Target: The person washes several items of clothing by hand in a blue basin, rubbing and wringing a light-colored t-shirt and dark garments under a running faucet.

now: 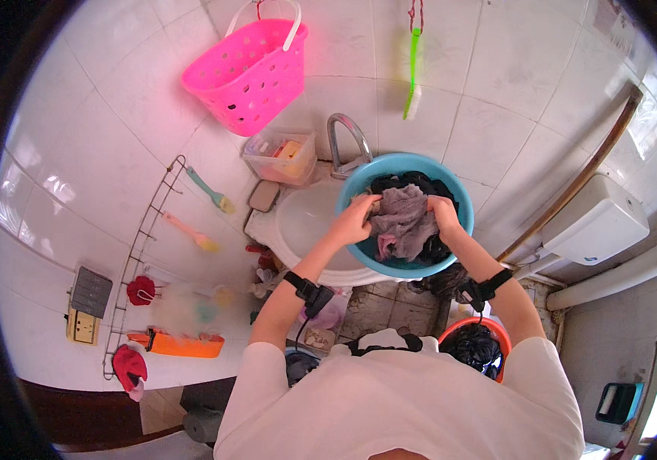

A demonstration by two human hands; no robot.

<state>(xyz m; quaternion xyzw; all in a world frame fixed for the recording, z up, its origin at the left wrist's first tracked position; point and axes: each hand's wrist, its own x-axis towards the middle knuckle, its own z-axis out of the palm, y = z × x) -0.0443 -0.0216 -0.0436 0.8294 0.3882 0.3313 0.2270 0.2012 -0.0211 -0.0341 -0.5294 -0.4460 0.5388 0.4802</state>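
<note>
A blue plastic basin [464, 213] rests on the right part of a white washbasin [305, 218], beside a curved metal faucet [340, 129]. Dark cloth [417, 179] lies inside the blue basin. Over it, a grey cloth [406, 215] is bunched between my two hands, with a pink patch or piece at its lower left. My left hand [356, 219] grips the grey cloth at its left side, fingers partly hidden in the folds. At its upper right edge, my right hand [443, 215] pinches the same cloth.
Left of the faucet stand a clear plastic box [282, 158] and a soap dish or similar flat item [264, 195]. A pink basket [253, 75] and a green brush [413, 75] hang on the tiled wall. A wooden pole [581, 178] leans beside a white cistern [595, 221]. An orange bucket [503, 336] stands low right.
</note>
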